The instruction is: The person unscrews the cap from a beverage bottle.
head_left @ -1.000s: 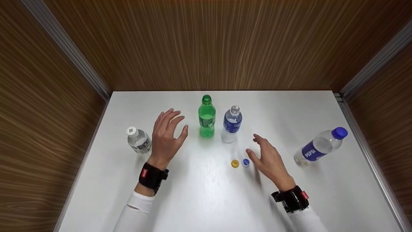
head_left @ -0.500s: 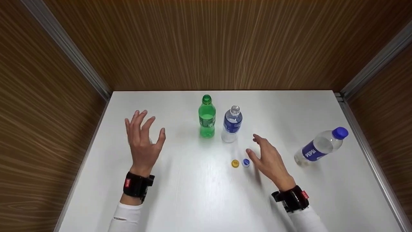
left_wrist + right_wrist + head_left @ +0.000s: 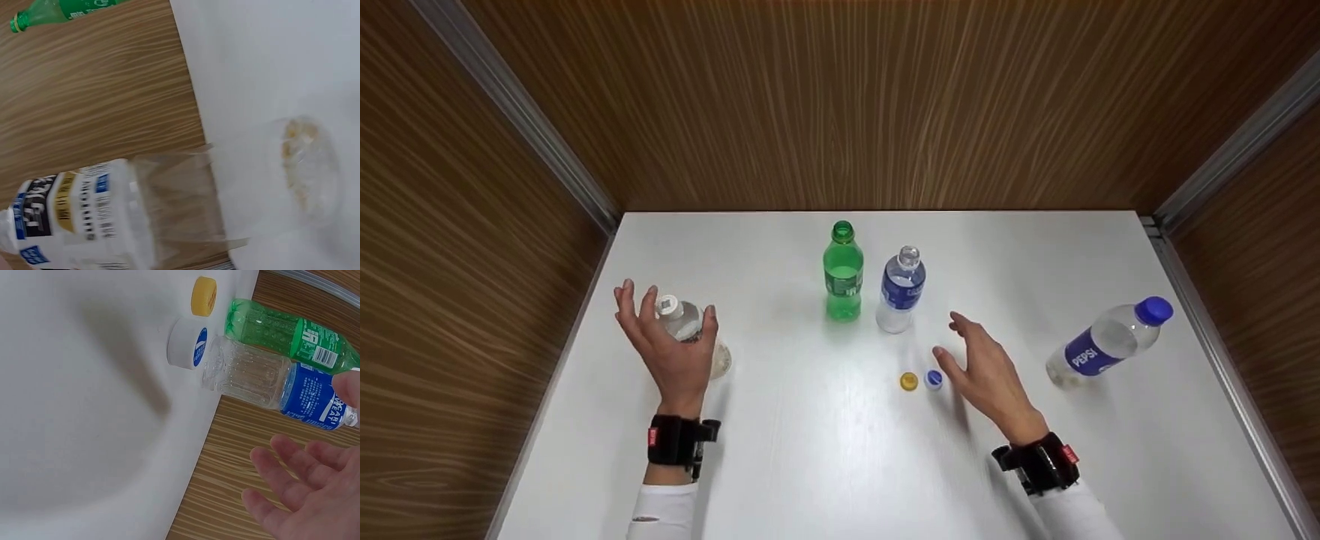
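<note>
My left hand (image 3: 671, 367) is at a clear bottle with a white cap (image 3: 668, 306), its spread fingers to the left and its thumb to the right. Part of that bottle is hidden behind the hand. In the left wrist view its white, black and gold label (image 3: 73, 219) shows, with yellowish bits at the base. Over the table my right hand (image 3: 994, 382) hangs with relaxed fingers and holds nothing. Just left of it lie a yellow cap (image 3: 909, 382) and a white-and-blue cap (image 3: 934, 379).
An uncapped green bottle (image 3: 844, 274) and an uncapped blue-labelled bottle (image 3: 902, 289) stand at the middle back of the white table (image 3: 825, 465). A Pepsi bottle with a blue cap (image 3: 1110, 341) stands at the right. Wood-patterned panels (image 3: 840, 105) enclose the back and sides.
My left hand has moved left and slightly toward me, from right of the white-capped bottle to around it, fingers spread. The bottle's base now shows right of the wrist. My right hand has stayed still.
</note>
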